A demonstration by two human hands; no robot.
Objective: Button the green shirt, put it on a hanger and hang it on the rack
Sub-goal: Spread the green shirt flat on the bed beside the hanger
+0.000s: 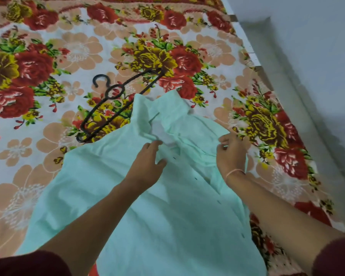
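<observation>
A floral blanket (74, 46) covers the bed, and a black plastic hanger (107, 92) lies flat on it at upper left, its lower arm tucked under the shoulder of the green shirt (167, 226). The shirt is spread front-up across the blanket, collar away from the person and placket partly open. The left hand (145, 162) rests on the cloth just below the collar, fingers fairly straight and thumb apart. The right hand (230, 154), a pink thread bracelet (235, 172) at the wrist, pinches the shirt's right front edge with curled fingers. A pale wall (317, 56) borders the bed at right.
</observation>
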